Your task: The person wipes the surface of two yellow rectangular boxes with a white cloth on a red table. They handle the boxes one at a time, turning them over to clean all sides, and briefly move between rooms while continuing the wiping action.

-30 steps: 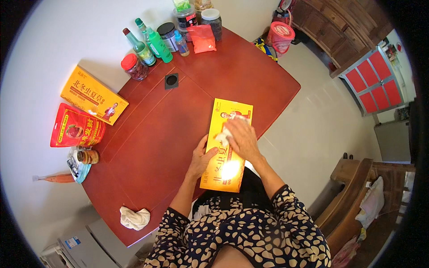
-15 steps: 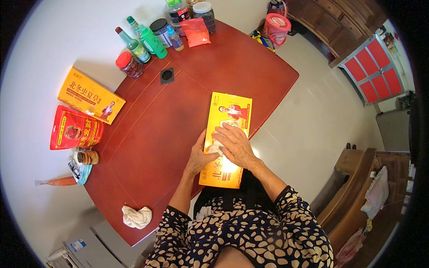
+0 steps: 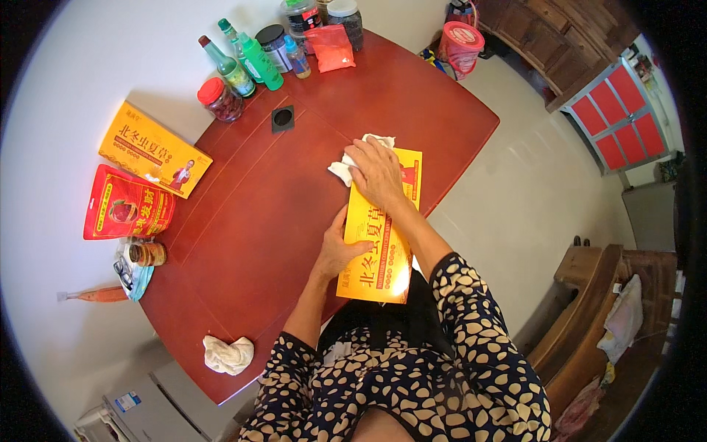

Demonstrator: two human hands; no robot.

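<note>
"At twelve o'clock, our half-curled left hand (image 3: 340,254) grips a flat yellow cardboard box (image 3: 387,243)."
"And our right hand (image 3: 378,175)?"
"Half-bent, holding a crumpled white cloth (image 3: 340,172) at the box's eleven o'clock."

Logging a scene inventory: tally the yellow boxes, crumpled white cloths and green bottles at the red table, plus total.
Yellow boxes: 2
White cloths: 2
Green bottles: 3
Total: 7

Glossy card box (image 3: 377,254) — soft matt cloth (image 3: 341,172) — smooth, faintly shiny tabletop (image 3: 243,214).
</note>
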